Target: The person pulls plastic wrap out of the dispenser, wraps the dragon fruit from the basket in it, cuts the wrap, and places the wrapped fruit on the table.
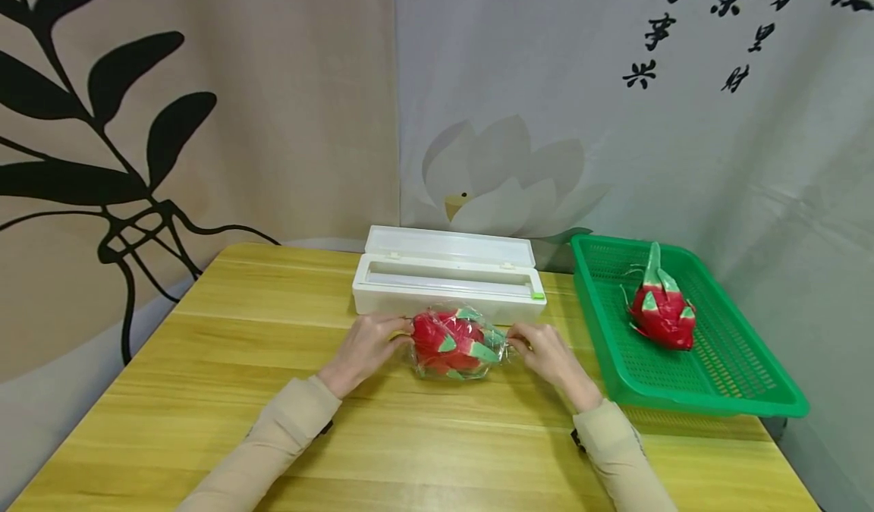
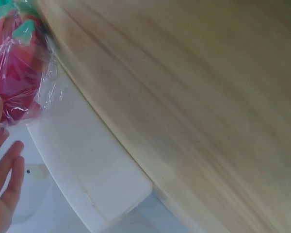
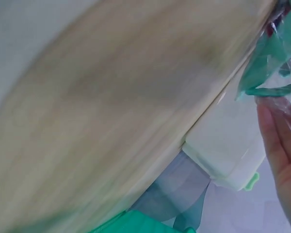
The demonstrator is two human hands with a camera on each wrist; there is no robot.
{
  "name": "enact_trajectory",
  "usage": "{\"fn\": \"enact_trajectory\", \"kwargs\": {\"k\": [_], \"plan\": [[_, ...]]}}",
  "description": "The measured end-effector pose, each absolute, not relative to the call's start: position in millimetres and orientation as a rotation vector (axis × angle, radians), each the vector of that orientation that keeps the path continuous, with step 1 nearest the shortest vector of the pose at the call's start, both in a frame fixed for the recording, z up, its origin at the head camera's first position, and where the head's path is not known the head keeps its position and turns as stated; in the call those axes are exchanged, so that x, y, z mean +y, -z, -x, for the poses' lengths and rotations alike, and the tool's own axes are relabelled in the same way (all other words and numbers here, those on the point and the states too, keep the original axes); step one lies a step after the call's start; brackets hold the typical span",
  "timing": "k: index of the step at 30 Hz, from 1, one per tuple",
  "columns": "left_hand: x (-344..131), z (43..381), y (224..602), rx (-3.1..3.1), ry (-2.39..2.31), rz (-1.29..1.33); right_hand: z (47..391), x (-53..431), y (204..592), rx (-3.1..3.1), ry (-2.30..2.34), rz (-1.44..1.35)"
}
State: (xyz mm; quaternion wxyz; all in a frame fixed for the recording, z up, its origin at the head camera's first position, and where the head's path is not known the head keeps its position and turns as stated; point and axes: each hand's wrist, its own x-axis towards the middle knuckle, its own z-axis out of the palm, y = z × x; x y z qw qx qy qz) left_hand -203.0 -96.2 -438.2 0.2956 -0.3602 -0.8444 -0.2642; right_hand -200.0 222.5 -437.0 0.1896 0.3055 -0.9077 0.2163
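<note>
Wrapping: the step in hand, we judged. Left hand [image 1: 369, 347] and right hand [image 1: 548, 351] pinched film [image 1: 503, 351] at either end of one fruit [image 1: 447, 345], before the box [image 1: 444, 297]. Next, we reckoned, called for tucking those ends.

Head view: bright, evenly lit; light source not seen. Soft, faint shadows are cast on the worktop [image 1: 225, 345] along the inner side of both sleeves [image 1: 266, 436]. Small glints are thrown back by the clear film [image 1: 471, 316] around the red fruit [image 1: 440, 339]; outlines are kept mostly crisp. Left wrist view: dimmer, hazy; wood grain softened, film streaked with highlights. Right wrist view: greyish, blurred; grain smeared, green basket [image 3: 143, 224] rendered soft at the lower edge.
</note>
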Motion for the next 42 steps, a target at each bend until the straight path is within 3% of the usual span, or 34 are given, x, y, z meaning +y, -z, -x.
{"fn": "enact_trajectory", "kwargs": {"k": [28,42], "plan": [[-94.9,204.4,439.8,-2.242,0.922,0.835,204.2,218.5,433.3,-2.654,-1.150,-0.716],[-97.5,201.0,441.0,-2.277,0.831,0.876,190.7,227.3,425.5,-2.748,-1.087,-0.982]]}}
